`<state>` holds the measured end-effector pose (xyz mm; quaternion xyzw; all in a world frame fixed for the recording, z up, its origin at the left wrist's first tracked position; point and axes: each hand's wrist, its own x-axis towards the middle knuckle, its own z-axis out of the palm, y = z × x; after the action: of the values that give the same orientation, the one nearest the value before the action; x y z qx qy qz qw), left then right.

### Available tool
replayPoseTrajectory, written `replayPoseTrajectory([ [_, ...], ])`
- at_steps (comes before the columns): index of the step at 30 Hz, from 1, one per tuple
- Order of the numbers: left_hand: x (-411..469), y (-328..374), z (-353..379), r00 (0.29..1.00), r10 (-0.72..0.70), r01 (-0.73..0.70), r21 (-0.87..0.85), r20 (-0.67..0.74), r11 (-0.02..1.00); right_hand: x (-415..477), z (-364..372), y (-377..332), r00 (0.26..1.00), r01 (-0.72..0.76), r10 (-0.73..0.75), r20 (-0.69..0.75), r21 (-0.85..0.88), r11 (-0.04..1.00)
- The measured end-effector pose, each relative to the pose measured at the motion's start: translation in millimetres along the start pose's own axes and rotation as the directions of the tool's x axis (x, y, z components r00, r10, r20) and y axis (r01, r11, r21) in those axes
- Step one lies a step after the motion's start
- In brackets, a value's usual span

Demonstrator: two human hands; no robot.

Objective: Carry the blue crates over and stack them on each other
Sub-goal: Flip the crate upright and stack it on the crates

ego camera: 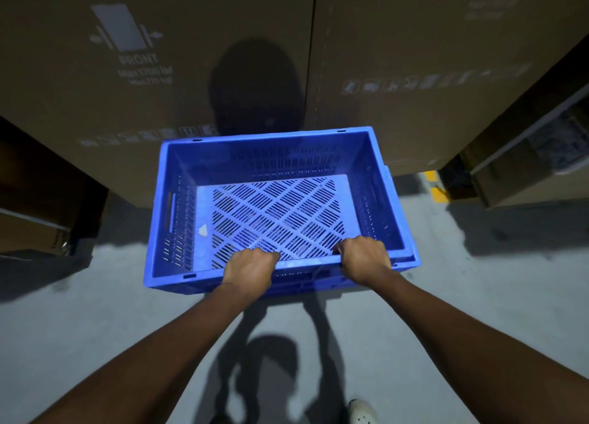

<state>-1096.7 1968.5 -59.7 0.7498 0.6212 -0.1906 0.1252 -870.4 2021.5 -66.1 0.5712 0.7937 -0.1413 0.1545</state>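
Note:
A blue slotted plastic crate (172,168) fills the middle of the head view, open side up and with nothing in it but a small white scrap on its floor. My left hand (250,269) and my right hand (363,259) both grip its near rim, fingers curled over the edge into the inside. Below its right and near edges a second blue rim (414,259) shows, so another blue crate lies directly under it. I cannot tell whether the top crate rests fully on the lower one.
Tall cardboard boxes (159,73) stand right behind the crates like a wall. More boxes jut in at the left (35,200) and right (526,168). Grey concrete floor (95,328) lies around me, with yellow-black tape (435,187) at the right. My white shoe (361,412) shows below.

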Motion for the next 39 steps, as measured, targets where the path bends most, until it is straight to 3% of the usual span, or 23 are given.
replayPoseTrajectory([
  [16, 46.2, 98.1, -24.5, 0.999, 0.037, -0.037, -0.004, -0.005, 0.999, -7.7, -0.4, 109.4, 0.998, -0.054, 0.054, 0.026, -0.02, 0.998],
  [27, 55.9, 106.6, -20.5, 1.0, 0.013, -0.013, 0.016, -0.001, 1.0, -4.0, 0.1, 119.6, 1.0, -0.024, 0.025, 0.02, -0.027, 0.999],
  [30, 59.1, 100.9, -21.0, 0.999, 0.04, -0.039, -0.051, 0.013, 0.998, -1.9, 0.9, 116.9, 0.999, -0.033, 0.035, 0.021, -0.069, 0.997],
  [33, 53.5, 91.3, -16.1, 0.988, 0.137, -0.115, -0.261, 0.067, 0.959, -3.8, 0.5, 111.6, 0.991, -0.042, 0.061, 0.12, -0.154, 0.987],
  [35, 45.3, 78.4, -14.2, 0.984, 0.179, -0.167, -0.35, 0.001, 0.922, -4.1, -7.3, 100.5, 0.977, -0.011, 0.047, 0.209, -0.167, 0.986],
  [39, 25.4, 22.5, -2.8, 0.976, 0.046, -0.108, -0.292, -0.212, 0.95, -0.5, -20.8, 36.5, 0.96, 0.157, -0.132, 0.246, -0.084, 0.984],
])
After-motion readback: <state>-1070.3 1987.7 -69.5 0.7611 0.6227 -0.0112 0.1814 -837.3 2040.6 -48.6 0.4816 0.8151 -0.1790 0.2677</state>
